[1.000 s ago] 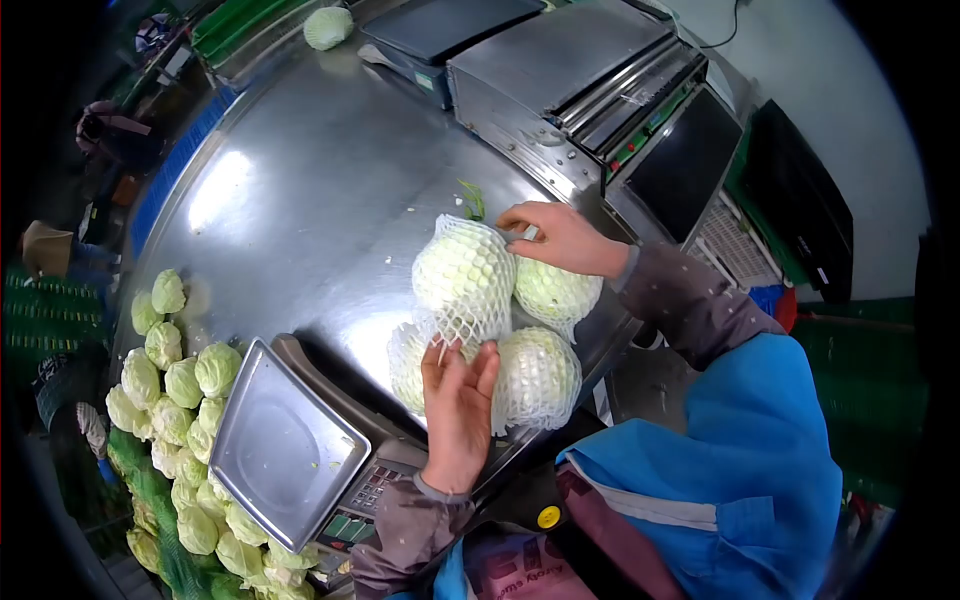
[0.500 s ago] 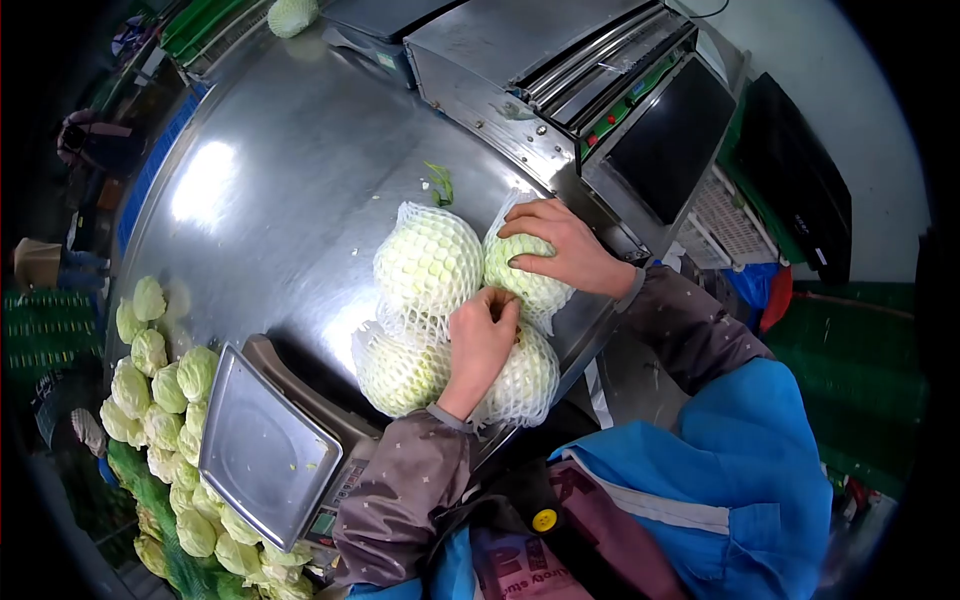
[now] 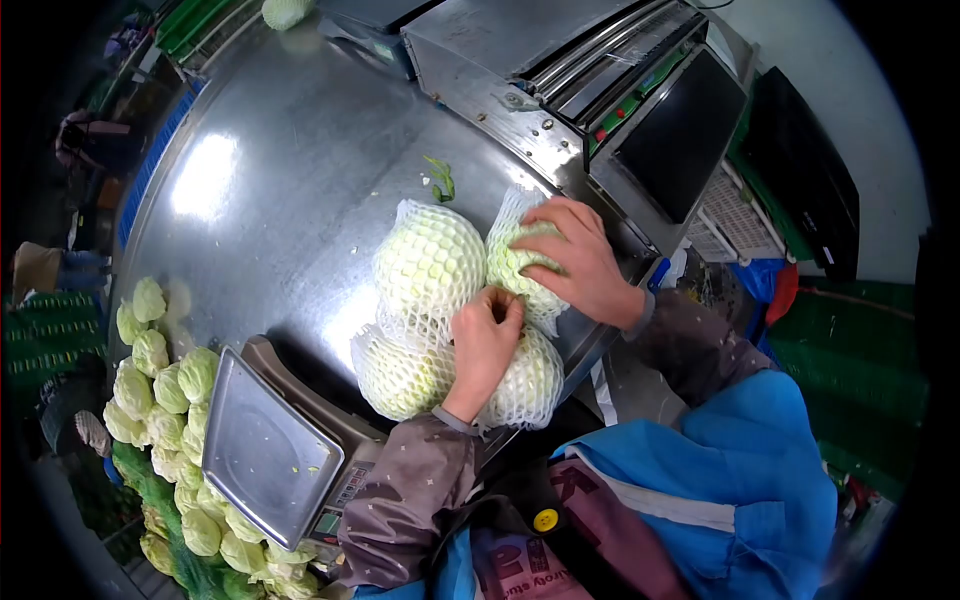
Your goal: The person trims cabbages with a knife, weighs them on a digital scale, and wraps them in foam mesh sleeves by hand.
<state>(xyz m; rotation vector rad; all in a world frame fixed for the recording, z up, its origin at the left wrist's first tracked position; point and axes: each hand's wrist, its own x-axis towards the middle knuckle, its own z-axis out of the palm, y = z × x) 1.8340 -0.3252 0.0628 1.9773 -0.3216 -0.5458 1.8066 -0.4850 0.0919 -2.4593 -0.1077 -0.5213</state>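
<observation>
Several cabbages in white foam nets sit bunched at the near edge of the metal table. My right hand curves over the back-right netted cabbage, its fingers on the net. Between the cabbages, my left hand is closed in a pinch at that cabbage's lower left side; what it pinches is too small to make out. The back-left netted cabbage stands beside my left hand. The front-left one touches it from below, and the front-right one is partly behind my left hand.
On the metal table stand a scale with a tray and a wrapping machine. Bare cabbages are heaped at the left. Green scraps lie behind the netted ones. A person is in the far left background.
My right hand has moved from the back-left cabbage onto the back-right one. My left hand has gone from the back-left net's lower end into a pinch between the cabbages.
</observation>
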